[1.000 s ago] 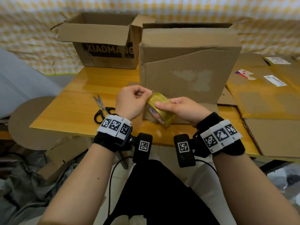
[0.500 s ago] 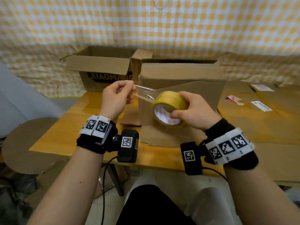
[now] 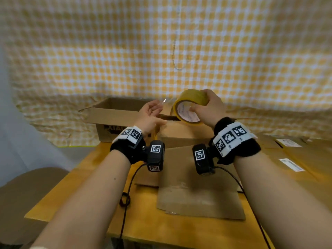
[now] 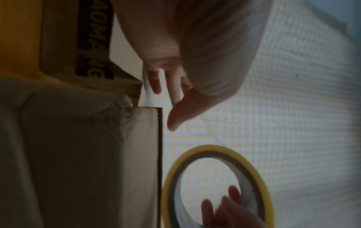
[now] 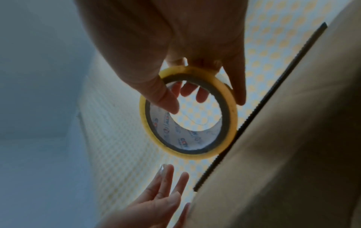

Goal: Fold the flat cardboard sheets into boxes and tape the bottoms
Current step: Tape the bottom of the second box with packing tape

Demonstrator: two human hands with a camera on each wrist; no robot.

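My right hand [image 3: 206,105] grips a yellow tape roll [image 3: 190,97], thumb inside its core, held just above the top edge of the folded cardboard box [image 3: 186,137] standing mid-table. My left hand [image 3: 152,112] is beside the roll on its left, fingers straight. A short clear tape end [image 3: 164,101] runs from the roll to its fingertips. The left wrist view shows the straight fingers [image 4: 175,92], the roll [image 4: 215,147] and the box wall [image 4: 78,154]. In the right wrist view the roll [image 5: 232,117] hangs in my right hand [image 5: 181,92] next to the box edge [image 5: 283,154], with the left hand [image 5: 162,192] below.
An open box printed XIAOMANG [image 3: 115,114] stands behind on the left. Flat cardboard sheets with labels [image 3: 305,159] cover the table's right side. A black scissors handle [image 3: 124,199] lies on the wooden table [image 3: 80,209] beside my left forearm. A checked curtain [image 3: 161,42] hangs behind.
Both hands rose with the roll from table height to the box's top edge. The left hand pulled out a tape strip, then its pinch relaxed to straight fingers close to the roll.
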